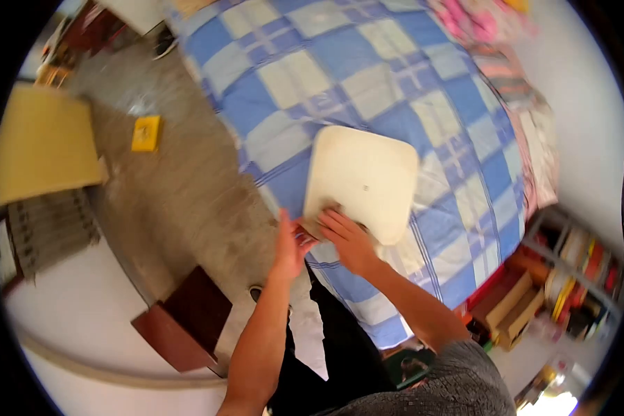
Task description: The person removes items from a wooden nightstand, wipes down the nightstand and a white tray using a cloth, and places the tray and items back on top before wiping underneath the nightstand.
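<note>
Head view shows our right hand on a brownish cloth, near-left on the white panel atop the bed, left hand alongside, their grip unclear; we seem mid-wipe, likely needing steady pressure next.

Room for a hand over bed, beyond white panel and to its right. Panel's near-left corner: access obstructed by right hand, left hand just beside. Piled fabric and wall bound bed's right side.
</note>
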`<state>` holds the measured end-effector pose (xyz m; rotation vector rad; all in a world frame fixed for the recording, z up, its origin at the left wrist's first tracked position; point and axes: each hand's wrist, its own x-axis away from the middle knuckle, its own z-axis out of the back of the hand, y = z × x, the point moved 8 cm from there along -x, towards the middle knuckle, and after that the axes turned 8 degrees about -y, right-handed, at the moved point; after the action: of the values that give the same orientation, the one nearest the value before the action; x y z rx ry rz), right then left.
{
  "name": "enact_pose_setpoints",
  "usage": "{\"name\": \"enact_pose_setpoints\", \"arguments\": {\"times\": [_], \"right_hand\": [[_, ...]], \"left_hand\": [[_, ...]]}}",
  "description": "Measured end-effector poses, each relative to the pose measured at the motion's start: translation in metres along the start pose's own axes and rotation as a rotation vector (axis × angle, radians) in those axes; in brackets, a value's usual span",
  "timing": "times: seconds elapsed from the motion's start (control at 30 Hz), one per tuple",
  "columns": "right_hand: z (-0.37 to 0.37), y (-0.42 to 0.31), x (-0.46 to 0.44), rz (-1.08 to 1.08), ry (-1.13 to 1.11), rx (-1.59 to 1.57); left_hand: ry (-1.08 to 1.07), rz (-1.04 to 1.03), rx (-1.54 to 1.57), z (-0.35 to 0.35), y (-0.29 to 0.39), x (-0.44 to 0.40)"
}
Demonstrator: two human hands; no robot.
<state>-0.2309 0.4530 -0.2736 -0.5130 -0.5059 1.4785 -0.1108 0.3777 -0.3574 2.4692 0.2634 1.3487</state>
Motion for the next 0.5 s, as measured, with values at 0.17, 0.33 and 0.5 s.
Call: {"name": "enact_pose_setpoints", "arguments": {"times": [0.17,0.33,0.5], "right_hand": [[0.007,0.125,0.142,-0.552,0.514,-1.321],[0.062,0.184,0.189,-1.036,0.627,-1.155],[0.075,0.146,0.139,-1.05,0.277,-1.361]], "left_hand": [[-0.026,-0.009,-0.21,-0.008,-0.009,-0.004],[-0.113,-0.156,-0.372,-0.037,-0.007,0.008],[-0.247,-0.278,-0.202,-0.071,0.001,0.034]]}}
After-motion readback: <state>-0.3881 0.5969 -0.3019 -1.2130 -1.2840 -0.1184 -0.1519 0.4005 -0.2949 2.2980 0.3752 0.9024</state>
